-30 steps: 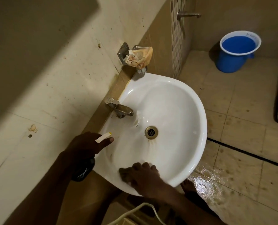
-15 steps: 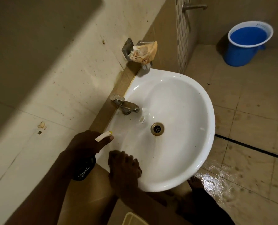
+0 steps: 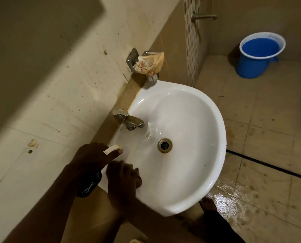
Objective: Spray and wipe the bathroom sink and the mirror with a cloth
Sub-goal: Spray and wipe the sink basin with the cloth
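From the head view, the left hand [image 3: 91, 158] grips a dark spray bottle [image 3: 89, 185], fingers wrapped round it, its pale nozzle [image 3: 111, 149] pointing over the near-left edge of the white sink [image 3: 190, 155]. The right hand [image 3: 123, 178] lies just beside it, fingers pressed flat on the sink's near-left wall; whether a cloth is under them I cannot tell. A tap [image 3: 130, 121] stands at the back rim, the drain [image 3: 164, 145] mid-bowl. A stained rag [image 3: 150, 64] hangs on a wall holder. A blue bucket [image 3: 256, 55] stands on the wet tiled floor [image 3: 251, 199].

White wall-mounted sink [image 3: 190, 120], spray bottle [image 3: 89, 185] beside it.
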The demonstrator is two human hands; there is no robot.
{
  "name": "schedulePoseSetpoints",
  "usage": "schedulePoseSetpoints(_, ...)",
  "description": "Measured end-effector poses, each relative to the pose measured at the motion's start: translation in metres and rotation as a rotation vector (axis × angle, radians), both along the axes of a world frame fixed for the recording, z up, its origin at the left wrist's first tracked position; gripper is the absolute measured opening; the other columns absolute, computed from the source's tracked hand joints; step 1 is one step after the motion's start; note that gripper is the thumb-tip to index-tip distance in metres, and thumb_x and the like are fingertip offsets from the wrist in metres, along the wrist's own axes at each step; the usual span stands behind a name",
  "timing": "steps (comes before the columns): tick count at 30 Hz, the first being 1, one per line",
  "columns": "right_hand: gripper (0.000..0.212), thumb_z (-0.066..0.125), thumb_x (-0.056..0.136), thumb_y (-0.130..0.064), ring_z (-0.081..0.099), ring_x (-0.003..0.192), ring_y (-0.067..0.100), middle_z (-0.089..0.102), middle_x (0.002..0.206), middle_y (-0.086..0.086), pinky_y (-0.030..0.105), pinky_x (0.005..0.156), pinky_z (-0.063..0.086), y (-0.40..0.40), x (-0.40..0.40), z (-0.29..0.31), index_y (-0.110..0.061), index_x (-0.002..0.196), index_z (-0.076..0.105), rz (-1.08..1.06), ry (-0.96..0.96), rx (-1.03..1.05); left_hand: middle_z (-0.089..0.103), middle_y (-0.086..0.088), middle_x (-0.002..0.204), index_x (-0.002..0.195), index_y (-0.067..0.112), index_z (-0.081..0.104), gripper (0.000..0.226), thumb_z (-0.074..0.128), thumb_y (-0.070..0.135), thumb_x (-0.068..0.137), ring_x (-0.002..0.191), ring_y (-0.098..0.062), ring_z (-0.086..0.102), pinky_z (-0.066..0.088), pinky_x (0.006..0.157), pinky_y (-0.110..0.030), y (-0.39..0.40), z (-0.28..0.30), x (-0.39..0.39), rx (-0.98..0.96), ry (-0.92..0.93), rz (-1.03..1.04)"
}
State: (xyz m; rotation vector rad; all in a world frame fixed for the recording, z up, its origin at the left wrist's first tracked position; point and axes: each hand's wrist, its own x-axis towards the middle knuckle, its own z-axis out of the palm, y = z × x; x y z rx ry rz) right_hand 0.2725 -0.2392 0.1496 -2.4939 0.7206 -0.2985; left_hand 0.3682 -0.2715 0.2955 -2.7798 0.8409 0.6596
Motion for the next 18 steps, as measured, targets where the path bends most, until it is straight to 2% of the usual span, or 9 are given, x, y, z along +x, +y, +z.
schedulePoseSetpoints(3,0.045,0.049,0.093,-0.019,0.046,0.109,0.039,0.044,0.123,0.018,0.054,0.093,0.039,-0.050,0.027,0.010,-0.010,0.135,0.036,-0.057,0.000,0.115,0.067,0.002,0.058,0.075,0.019,0.066,0.062,0.043,0.076,0.077,0.053,-0.013,0.064,0.051,0.058,-0.026,0.004,-0.010,0.008,-0.119,-0.056,-0.005)
schedulePoseSetpoints(6,0.027,0.035,0.098,-0.005,0.053,0.094,0.034,0.051,0.107,0.014,0.047,0.080,0.047,-0.100,0.052,0.032,-0.004,0.123,0.046,-0.257,0.091,0.158,0.065,0.003,0.054,0.073,0.021,0.063,0.071,0.033,0.085,0.067,0.049,-0.010,0.062,0.044,0.051,-0.022,0.005,-0.011,0.009,-0.161,-0.046,0.003)
schedulePoseSetpoints(8,0.028,0.030,0.098,0.000,0.055,0.094,0.035,0.052,0.105,0.015,0.048,0.079,0.049,-0.099,0.052,0.033,-0.002,0.120,0.046,-0.339,0.062,0.233,0.066,0.004,0.057,0.075,0.021,0.064,0.068,0.035,0.083,0.070,0.053,-0.011,0.063,0.046,0.054,-0.023,0.008,-0.011,0.009,-0.130,-0.024,0.010)
schedulePoseSetpoints(11,0.042,0.042,0.094,-0.014,0.045,0.108,0.039,0.044,0.119,0.018,0.052,0.094,0.040,-0.065,0.043,0.021,-0.003,0.134,0.035,-0.246,-0.025,0.231,0.067,0.003,0.059,0.075,0.019,0.067,0.059,0.045,0.074,0.080,0.056,-0.013,0.065,0.048,0.059,-0.027,0.007,-0.012,0.008,-0.115,-0.010,0.008)
schedulePoseSetpoints(13,0.050,0.047,0.092,-0.024,0.045,0.106,0.038,0.045,0.118,0.019,0.052,0.094,0.040,-0.032,0.026,0.013,-0.003,0.135,0.033,-0.083,-0.096,0.104,0.068,0.003,0.061,0.074,0.018,0.067,0.056,0.047,0.069,0.083,0.058,-0.013,0.065,0.048,0.061,-0.027,0.001,-0.011,0.008,-0.089,-0.011,-0.010)
schedulePoseSetpoints(15,0.041,0.036,0.097,-0.035,0.047,0.105,0.023,0.052,0.112,0.006,0.037,0.098,0.039,-0.032,0.025,-0.005,-0.015,0.131,0.044,-0.087,-0.063,0.170,0.068,0.002,0.063,0.075,0.018,0.067,0.056,0.046,0.069,0.083,0.060,-0.014,0.065,0.047,0.062,-0.027,-0.004,-0.012,0.007,-0.066,-0.013,-0.023)
schedulePoseSetpoints(16,0.041,0.020,0.098,-0.042,0.041,0.106,0.005,0.053,0.107,-0.013,0.020,0.102,0.030,-0.046,0.023,-0.007,-0.030,0.122,0.051,-0.026,0.040,0.403,0.068,0.002,0.064,0.076,0.018,0.067,0.056,0.047,0.070,0.083,0.060,-0.013,0.064,0.046,0.062,-0.027,-0.006,-0.012,0.006,-0.060,-0.022,-0.029)
schedulePoseSetpoints(17,0.052,0.003,0.097,-0.047,0.032,0.104,-0.007,0.047,0.103,-0.029,0.008,0.101,0.020,-0.057,0.024,-0.005,-0.043,0.110,0.054,-0.102,0.060,0.371,0.068,0.003,0.063,0.076,0.019,0.067,0.056,0.047,0.072,0.081,0.061,-0.013,0.064,0.046,0.060,-0.027,-0.008,-0.013,0.007,-0.063,-0.032,-0.021)
schedulePoseSetpoints(18,0.054,-0.003,0.096,-0.051,0.027,0.104,-0.016,0.041,0.101,-0.036,0.002,0.098,0.013,-0.068,0.033,-0.001,-0.049,0.104,0.051,-0.197,0.095,0.288,0.068,0.003,0.062,0.076,0.020,0.066,0.057,0.048,0.074,0.079,0.060,-0.012,0.064,0.044,0.057,-0.026,-0.009,-0.014,0.007,-0.075,-0.038,0.006)
